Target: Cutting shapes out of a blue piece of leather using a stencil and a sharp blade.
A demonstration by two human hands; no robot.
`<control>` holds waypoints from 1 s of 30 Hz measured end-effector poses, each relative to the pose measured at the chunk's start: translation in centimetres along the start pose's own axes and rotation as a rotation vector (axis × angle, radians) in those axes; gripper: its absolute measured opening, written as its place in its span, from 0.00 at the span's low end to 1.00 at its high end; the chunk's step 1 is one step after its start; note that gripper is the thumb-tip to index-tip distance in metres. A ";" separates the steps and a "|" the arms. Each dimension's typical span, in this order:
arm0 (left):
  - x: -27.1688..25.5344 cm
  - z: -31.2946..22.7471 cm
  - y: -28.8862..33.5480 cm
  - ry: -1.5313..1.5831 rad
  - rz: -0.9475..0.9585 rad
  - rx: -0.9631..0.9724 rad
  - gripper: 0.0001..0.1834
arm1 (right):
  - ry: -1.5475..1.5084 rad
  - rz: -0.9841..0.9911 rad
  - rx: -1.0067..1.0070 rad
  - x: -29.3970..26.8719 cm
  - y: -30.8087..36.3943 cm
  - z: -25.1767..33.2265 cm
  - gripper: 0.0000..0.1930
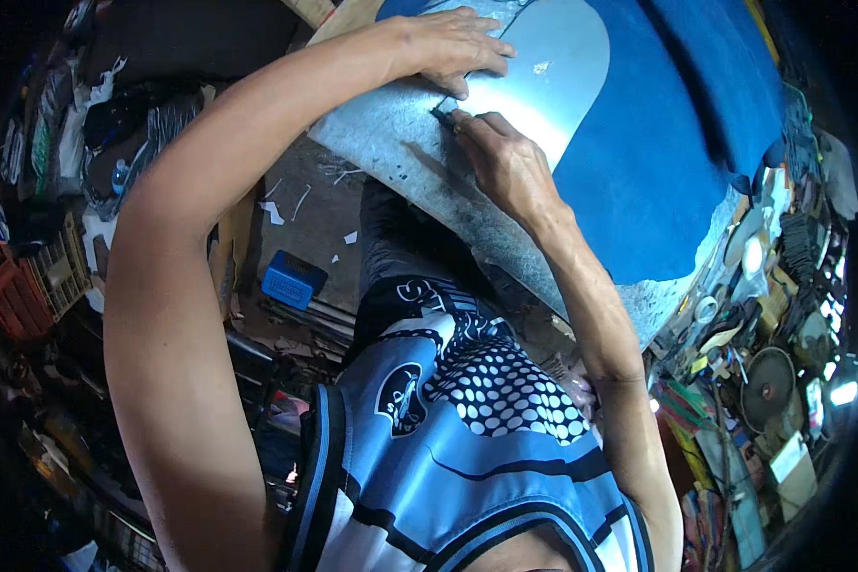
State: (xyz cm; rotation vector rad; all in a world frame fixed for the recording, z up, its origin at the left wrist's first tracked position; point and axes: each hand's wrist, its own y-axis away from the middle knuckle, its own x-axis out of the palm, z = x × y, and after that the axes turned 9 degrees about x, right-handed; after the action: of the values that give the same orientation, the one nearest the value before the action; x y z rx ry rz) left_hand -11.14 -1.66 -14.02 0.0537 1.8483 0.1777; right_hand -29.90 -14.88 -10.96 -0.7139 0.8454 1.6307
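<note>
A pale, shiny template with a rounded end lies on a wide sheet of blue material. Both rest on a scuffed grey work board. My left hand is pressed down with fingers spread at the template's left edge. Just below it, my right hand is closed in a pinch at the template's lower left edge. What it grips is mostly hidden by the fingers. A small dark piece shows beside its fingertips.
On the floor to the left lies a blue box, with white scraps near it. A reddish crate stands farther left. Piled clutter crowds the right side, including a round fan-like disc.
</note>
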 end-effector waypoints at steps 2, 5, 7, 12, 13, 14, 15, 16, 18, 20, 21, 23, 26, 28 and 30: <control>-1.1 -0.4 0.0 0.121 0.048 0.037 0.31 | 0.006 -0.037 0.007 0.3 0.1 -0.3 0.16; -1.1 -0.7 0.0 0.120 0.065 0.020 0.34 | 0.042 -0.035 0.017 0.4 0.2 -0.2 0.16; -1.5 -0.8 0.3 0.127 0.083 0.018 0.33 | 0.076 -0.010 0.034 0.6 0.3 -0.3 0.21; 0.0 -3.3 -1.0 -0.094 0.136 -0.207 0.44 | 0.153 0.023 0.057 0.4 0.5 0.1 0.28; 0.3 -3.4 -1.2 -0.115 0.168 -0.215 0.48 | 0.154 0.037 0.069 0.3 0.6 0.3 0.28; 0.5 -3.4 -1.3 -0.136 0.201 -0.222 0.52 | 0.154 0.051 0.081 0.2 0.7 0.3 0.29; 0.7 -3.3 -1.3 -0.134 0.204 -0.225 0.52 | 0.151 0.054 0.079 0.4 0.7 0.0 0.29; 0.7 -3.3 -1.4 -0.137 0.214 -0.222 0.53 | 0.154 0.007 0.056 0.7 0.8 -0.3 0.22; 0.7 -3.6 -1.4 -0.138 0.228 -0.218 0.54 | 0.152 -0.039 0.035 0.6 1.2 -0.8 0.17; 0.5 -4.1 -1.1 -0.103 0.192 -0.230 0.54 | 0.184 0.076 0.076 -0.2 1.5 -0.7 0.26; 0.3 -4.1 -1.1 -0.103 0.195 -0.229 0.54 | 0.181 0.076 0.076 -0.4 1.8 -0.8 0.26; -0.5 -4.5 -1.2 -0.069 0.249 -0.250 0.54 | 0.194 0.090 0.089 -0.8 2.6 -1.1 0.25; 0.2 -4.5 -1.3 -0.066 0.214 -0.251 0.52 | 0.215 0.075 0.048 -1.1 2.9 -1.6 0.23; 0.8 -4.8 -1.5 -0.068 0.203 -0.259 0.51 | 0.221 0.089 0.060 -1.7 3.5 -2.2 0.23; 1.1 -4.8 -1.6 -0.066 0.190 -0.269 0.49 | 0.228 0.105 0.071 -2.3 3.9 -2.8 0.22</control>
State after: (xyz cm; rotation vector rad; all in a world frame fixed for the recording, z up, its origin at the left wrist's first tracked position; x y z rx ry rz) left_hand -16.00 -3.57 -13.98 0.0474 1.7381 0.5486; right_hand -33.18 -18.97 -10.08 -0.8271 1.1156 1.6233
